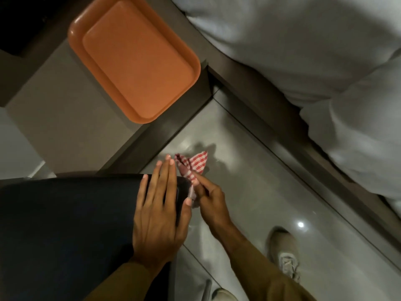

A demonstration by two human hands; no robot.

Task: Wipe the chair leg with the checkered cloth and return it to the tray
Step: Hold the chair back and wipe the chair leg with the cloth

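Note:
I look straight down onto a dark chair seat (pixel 65 224) at the lower left. My left hand (pixel 159 207) lies flat on the seat's right edge, fingers spread. Just to its right, below the seat's edge, my right hand (pixel 208 200) pinches the red-and-white checkered cloth (pixel 192 165), which fans out beyond the fingertips. The chair leg is hidden under the seat. An orange tray (pixel 78 33) sits with nothing in it on a grey-brown side table (pixel 65 118) at the upper left.
A bed with white bedding (pixel 303 61) and a dark frame runs along the right. A glossy tiled floor (pixel 249 192) lies between the bed and the chair. My shoe (pixel 284 250) stands on it at the lower right.

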